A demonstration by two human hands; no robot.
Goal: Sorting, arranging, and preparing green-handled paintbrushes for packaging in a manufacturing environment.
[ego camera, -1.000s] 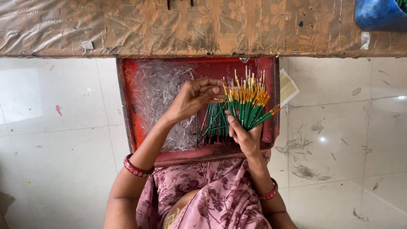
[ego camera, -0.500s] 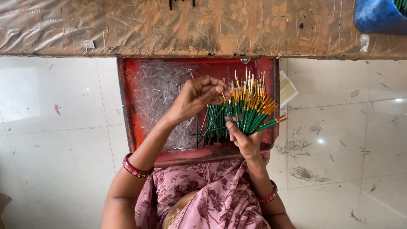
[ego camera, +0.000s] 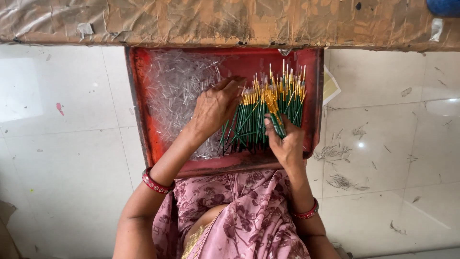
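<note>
Green-handled paintbrushes (ego camera: 268,115) with yellow ferrules lie bunched in the right half of a red tray (ego camera: 139,115), tips pointing away from the person. The right hand (ego camera: 286,144) sits at the near end of the bunch with its fingers (ego camera: 271,125) closed around a few brushes, thumb pressed against the handles. The left hand (ego camera: 215,108) rests over the middle of the tray, its fingers (ego camera: 235,85) drawn together at the brush tips near the ferrules; whether they pinch anything there is too small to tell. Under and left of that hand, a heap of clear plastic tubes (ego camera: 177,91) fills the tray's left half. The tray stands on a white tiled floor (ego camera: 72,158), its far edge against a brown taped cardboard surface (ego camera: 230,21). Red bangles (ego camera: 155,183) circle both wrists, and pink floral cloth (ego camera: 244,216) covers the lap just below the tray. Stray bristle clippings (ego camera: 340,181) lie scattered on the tiles to the right.
</note>
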